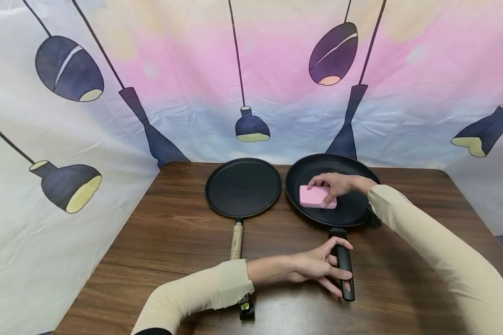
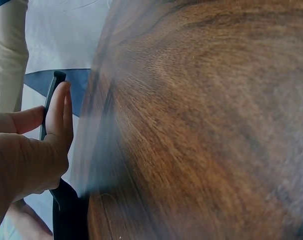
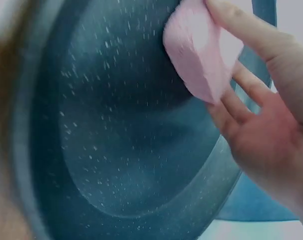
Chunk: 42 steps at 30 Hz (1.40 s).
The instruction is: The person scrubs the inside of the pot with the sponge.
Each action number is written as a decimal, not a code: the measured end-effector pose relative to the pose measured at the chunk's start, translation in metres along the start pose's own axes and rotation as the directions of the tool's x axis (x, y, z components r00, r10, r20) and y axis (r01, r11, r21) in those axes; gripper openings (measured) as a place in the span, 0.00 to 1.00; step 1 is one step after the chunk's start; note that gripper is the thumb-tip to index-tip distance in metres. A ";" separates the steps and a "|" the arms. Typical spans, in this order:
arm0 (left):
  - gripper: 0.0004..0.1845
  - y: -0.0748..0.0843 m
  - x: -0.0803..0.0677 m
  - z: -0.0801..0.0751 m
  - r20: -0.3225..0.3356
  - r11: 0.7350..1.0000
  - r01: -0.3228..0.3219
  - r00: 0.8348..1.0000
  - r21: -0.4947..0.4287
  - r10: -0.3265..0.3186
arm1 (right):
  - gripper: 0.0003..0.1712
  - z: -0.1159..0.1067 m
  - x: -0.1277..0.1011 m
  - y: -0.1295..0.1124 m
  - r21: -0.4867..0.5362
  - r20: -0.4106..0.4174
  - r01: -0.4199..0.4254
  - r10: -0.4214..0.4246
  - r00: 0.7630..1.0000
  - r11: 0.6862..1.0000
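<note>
A black frying pan (image 1: 352, 214) sits on the wooden table (image 1: 172, 242), right of centre. A pink sponge (image 1: 314, 199) lies inside it. My right hand (image 1: 333, 184) holds the sponge against the pan floor, thumb on one side and fingers on the other. The right wrist view shows the sponge (image 3: 201, 55) pinched in that hand (image 3: 261, 115) above the speckled pan surface (image 3: 116, 140). My left hand (image 1: 318, 267) grips the pan's black handle (image 1: 347, 288) near the front edge. In the left wrist view my fingers (image 2: 56, 115) lie along the handle (image 2: 66, 210).
A flat black griddle pan (image 1: 243, 186) with a wooden handle (image 1: 236, 239) lies just left of the frying pan, almost touching it. A cloth backdrop (image 1: 67, 139) printed with lamps surrounds the table at the back and sides.
</note>
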<state>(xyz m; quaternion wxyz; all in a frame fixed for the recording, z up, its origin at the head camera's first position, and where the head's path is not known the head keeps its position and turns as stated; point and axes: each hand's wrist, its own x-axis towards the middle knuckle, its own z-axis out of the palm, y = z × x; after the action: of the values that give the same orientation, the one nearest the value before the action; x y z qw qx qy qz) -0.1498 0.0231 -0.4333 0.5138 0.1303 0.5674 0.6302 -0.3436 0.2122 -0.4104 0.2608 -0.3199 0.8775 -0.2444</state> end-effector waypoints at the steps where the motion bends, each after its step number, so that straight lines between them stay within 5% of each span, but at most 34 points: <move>1: 0.28 0.000 0.000 0.000 -0.002 1.000 -0.002 1.000 0.000 0.002 | 0.36 -0.003 0.001 0.003 -0.002 -0.030 -0.024 0.024 0.999 1.000; 8: 0.28 -0.001 0.003 0.002 -0.010 1.000 -0.006 1.000 0.000 0.006 | 0.34 -0.022 0.009 0.014 -0.016 -0.222 -0.301 0.290 0.931 0.954; 11: 0.28 0.000 0.003 0.002 -0.008 1.000 -0.006 1.000 0.005 0.006 | 0.33 -0.023 0.013 0.010 -0.042 -0.247 -0.344 0.324 0.913 0.938; 17: 0.28 0.002 0.002 -0.001 0.001 1.000 -0.002 1.000 0.008 0.001 | 0.34 -0.006 0.019 -0.004 -0.082 -0.187 -0.126 0.109 0.976 0.989; 20: 0.28 0.002 0.001 -0.002 0.009 1.000 0.004 1.000 0.011 -0.004 | 0.35 0.003 0.014 -0.010 -0.089 -0.141 -0.042 0.029 0.990 0.995; 33: 0.29 0.001 0.001 -0.002 0.000 1.000 -0.001 1.000 0.015 0.001 | 0.35 0.016 -0.038 -0.018 -0.056 0.025 -0.009 0.010 1.000 0.998; 42: 0.29 0.000 0.001 -0.001 -0.012 1.000 0.004 1.000 0.002 -0.004 | 0.34 0.013 -0.009 -0.009 -0.200 -0.135 0.011 -0.038 0.990 0.980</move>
<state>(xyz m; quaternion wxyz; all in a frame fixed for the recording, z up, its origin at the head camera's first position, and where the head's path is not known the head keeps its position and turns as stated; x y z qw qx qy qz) -0.1506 0.0231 -0.4342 0.5117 0.1259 0.5711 0.6294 -0.3258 0.2094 -0.4115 0.1633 -0.3374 0.9094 -0.1803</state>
